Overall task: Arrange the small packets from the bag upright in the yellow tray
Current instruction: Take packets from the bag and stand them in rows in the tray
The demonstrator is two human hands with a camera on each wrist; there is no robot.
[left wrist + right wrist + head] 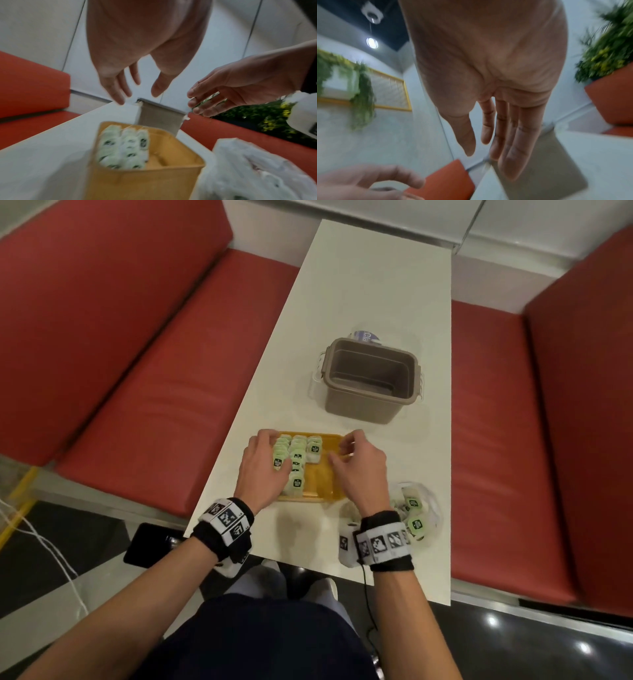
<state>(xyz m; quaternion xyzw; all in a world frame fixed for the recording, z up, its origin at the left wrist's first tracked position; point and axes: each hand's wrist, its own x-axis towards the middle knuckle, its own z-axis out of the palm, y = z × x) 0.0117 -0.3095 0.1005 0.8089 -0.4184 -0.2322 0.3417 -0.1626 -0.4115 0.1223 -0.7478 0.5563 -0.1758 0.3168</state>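
Hands (pixel 305 467) empty | crinkly bag (pixel 419 510) | rectangular yellow tray (pixel 322 479)

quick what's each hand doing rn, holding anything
Left hand: open, fingers resting against the packets in the yellow tray.
Right hand: open, grip empty.

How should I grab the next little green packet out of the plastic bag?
Probably pinch the green packet by its two flat faces near the top edge, coming from above with the right hand. It lies at the open top of the plastic bag, which sits beside that wrist, so the top is the free side.
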